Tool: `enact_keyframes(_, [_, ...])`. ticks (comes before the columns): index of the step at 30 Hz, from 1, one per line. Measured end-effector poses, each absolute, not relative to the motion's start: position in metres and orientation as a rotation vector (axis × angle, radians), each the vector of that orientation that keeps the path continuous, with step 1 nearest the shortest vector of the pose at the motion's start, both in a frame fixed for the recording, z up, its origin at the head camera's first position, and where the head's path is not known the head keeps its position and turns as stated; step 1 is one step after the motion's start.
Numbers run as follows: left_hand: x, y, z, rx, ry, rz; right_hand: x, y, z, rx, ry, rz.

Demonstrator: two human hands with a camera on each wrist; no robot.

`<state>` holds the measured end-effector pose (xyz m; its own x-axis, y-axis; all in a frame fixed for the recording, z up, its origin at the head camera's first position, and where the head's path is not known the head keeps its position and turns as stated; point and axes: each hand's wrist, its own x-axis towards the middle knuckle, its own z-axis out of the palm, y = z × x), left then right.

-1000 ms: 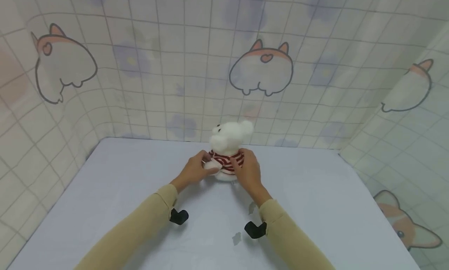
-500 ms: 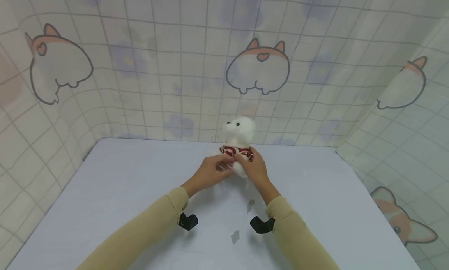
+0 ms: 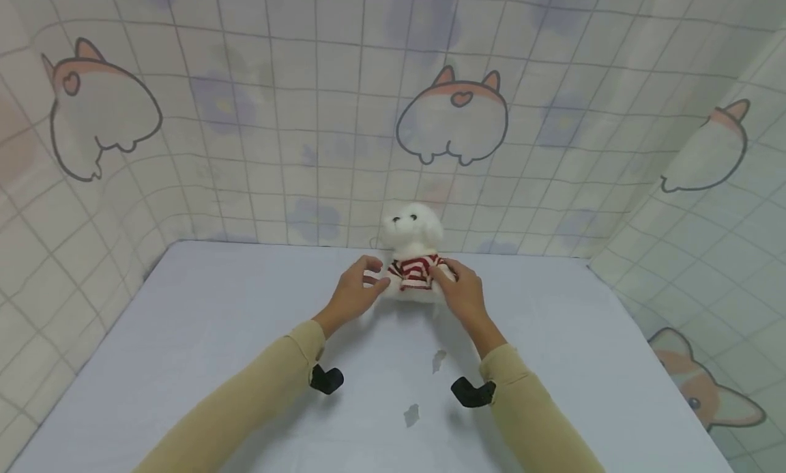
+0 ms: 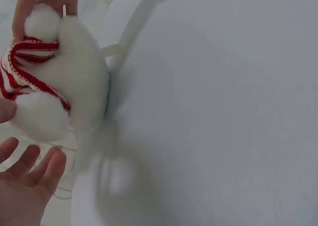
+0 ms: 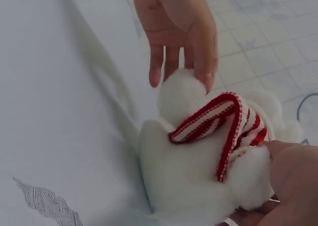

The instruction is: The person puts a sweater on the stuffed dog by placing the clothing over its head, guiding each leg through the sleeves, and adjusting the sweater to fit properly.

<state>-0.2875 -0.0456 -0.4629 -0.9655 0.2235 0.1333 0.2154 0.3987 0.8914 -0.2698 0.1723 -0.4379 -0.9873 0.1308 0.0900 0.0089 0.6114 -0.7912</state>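
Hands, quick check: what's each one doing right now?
Left hand: open, fingertips touching the plush toy's arm.
Right hand: holds the plush toy's other side.

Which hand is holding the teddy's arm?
The right hand holds the white plush toy by its arm. The left hand is spread open beside the toy, only its fingertips near the other paw.

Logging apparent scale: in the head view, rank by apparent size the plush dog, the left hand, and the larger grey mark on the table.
1. plush dog
2. left hand, slightly smaller
3. grey mark, clearly smallest
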Motion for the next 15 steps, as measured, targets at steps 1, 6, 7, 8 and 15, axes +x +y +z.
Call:
enact_keyframes(1, [-0.289,-0.042,-0.465,0.391,2.575,1.663,-0.269,0.175,-0.438,-0.119,-2.675,1.301])
enact_keyframes(6, [-0.289,-0.023,-0.47,0.359,2.43,1.653,-0.265,0.182,-0.441,-0.163,-2.568,1.19])
enact_keyframes(7, [-0.287,-0.02,-0.47,0.357,2.434,1.642,-0.265,0.182,-0.443,-0.167,-2.56,1.16])
enact_keyframes(8, [-0.286,-0.018,-0.47,0.355,2.435,1.637,-0.265,0.182,-0.444,-0.163,-2.565,1.128])
enact_keyframes(15, [-0.287,-0.011,-0.476,0.309,2.575,1.622,-0.26,0.182,-0.45,0.044,-2.637,1.03])
